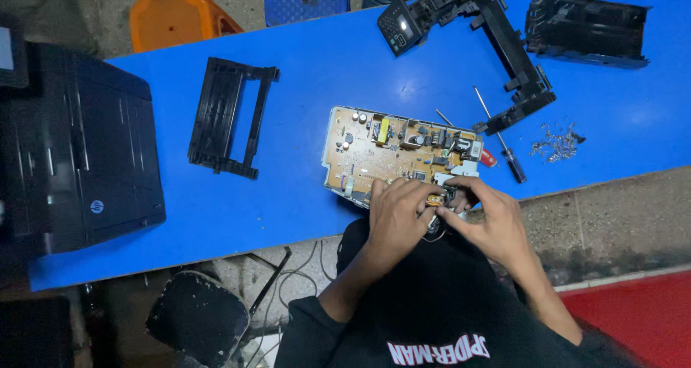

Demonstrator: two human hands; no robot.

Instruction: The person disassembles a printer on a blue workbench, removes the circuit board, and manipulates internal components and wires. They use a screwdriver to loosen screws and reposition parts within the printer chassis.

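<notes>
While I lean over the blue table (302,73), both my hands meet at the near edge of the tan circuit board (389,148), which sits in its metal tray on the table edge in front of me. My left hand (394,213) has its fingers curled down onto the board's front corner; my right hand (489,220) pinches a small orange-and-black part (436,200) there. What exactly that part is, I can't make out: my fingers hide most of it. A screwdriver (499,136) lies just right of the board, a little heap of screws (556,143) beyond it. Further off: a black frame (229,116), a printer (86,145) cut off at left, and black housing pieces (586,28) at the far edge.
</notes>
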